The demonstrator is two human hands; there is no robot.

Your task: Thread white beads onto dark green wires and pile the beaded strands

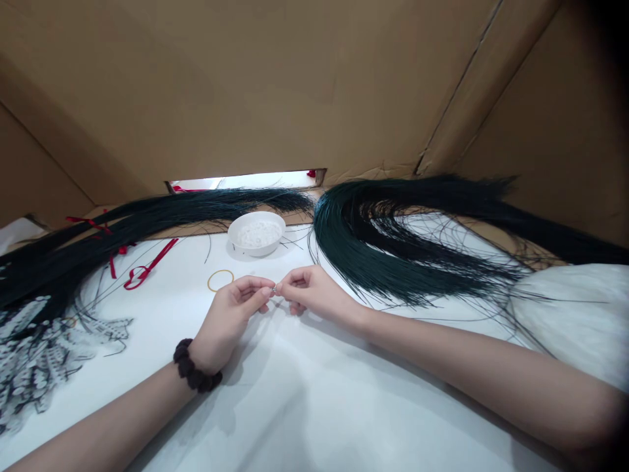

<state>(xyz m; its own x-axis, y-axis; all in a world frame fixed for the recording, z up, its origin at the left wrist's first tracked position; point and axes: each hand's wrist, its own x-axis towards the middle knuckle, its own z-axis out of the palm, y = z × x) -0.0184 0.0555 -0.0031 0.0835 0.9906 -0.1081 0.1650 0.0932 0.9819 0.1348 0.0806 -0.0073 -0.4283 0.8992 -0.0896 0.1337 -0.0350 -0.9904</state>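
Observation:
Near the middle of the white table, my left hand (pixel 233 311) and my right hand (pixel 309 292) meet fingertip to fingertip, both pinched. A tiny shiny piece (pixel 274 289) shows between them, too small to make out. A dark scrunchie (pixel 191 370) is around my left wrist. Just beyond my hands stands a white bowl (pixel 256 234) with small clear or white bits in it. A yellow ring-shaped band (pixel 221 280) lies beside my left hand. To the right, a bent bundle of dark green strands (pixel 354 252) lies past my right hand.
Dark strands (pixel 196 206) with red ribbon (pixel 150 265) stretch along the left, near white-and-black tufted pieces (pixel 39 357). A white plastic-like bundle (pixel 574 314) sits at the right, close to my right forearm. Cardboard walls (pixel 246 85) with a low slot enclose the back and sides.

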